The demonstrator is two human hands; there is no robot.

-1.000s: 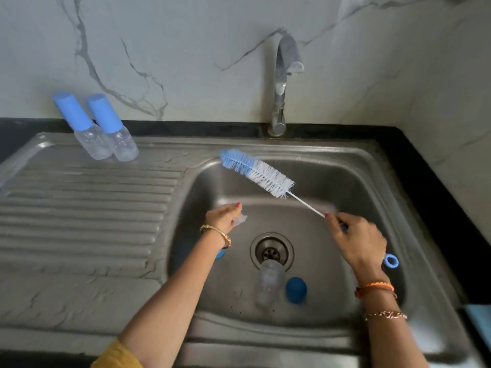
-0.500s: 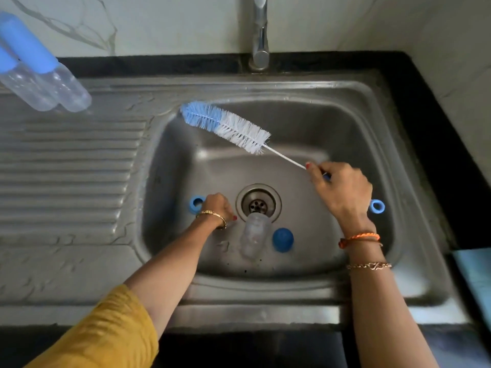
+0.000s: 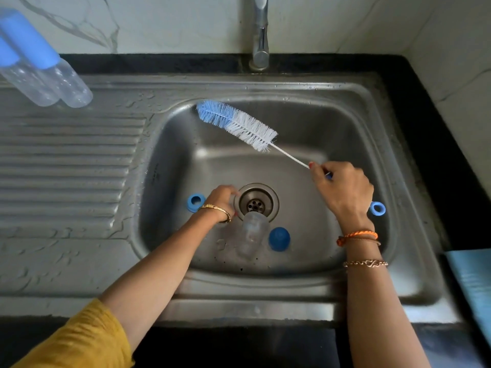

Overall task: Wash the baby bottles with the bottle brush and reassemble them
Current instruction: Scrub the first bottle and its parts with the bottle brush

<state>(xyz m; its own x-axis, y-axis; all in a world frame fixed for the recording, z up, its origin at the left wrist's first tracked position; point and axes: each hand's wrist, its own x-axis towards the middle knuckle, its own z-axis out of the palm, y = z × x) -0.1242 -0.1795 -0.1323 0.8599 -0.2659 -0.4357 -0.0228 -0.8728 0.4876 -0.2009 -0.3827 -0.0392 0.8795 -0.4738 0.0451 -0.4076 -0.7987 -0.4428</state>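
- Far left I see two capped bottles [image 3: 50, 75] on the drainboard.
- My left hand [image 3: 221, 199] is down beside the drain [image 3: 256, 203]; I cannot tell its grip.
- An open bottle [image 3: 251, 236] lies in the sink [image 3: 353, 123].
- My right hand [image 3: 342, 189] pinches the bottle brush [image 3: 239, 124].

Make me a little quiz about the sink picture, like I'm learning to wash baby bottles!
1. True or false: the right hand holds the bottle brush up over the sink.
2. How many capped bottles stand on the drainboard?
A) one B) two C) four
3. Fill in: the clear open bottle lies in the basin between the left hand and the round blue ____.

Key: 1 true; 2 B; 3 cap
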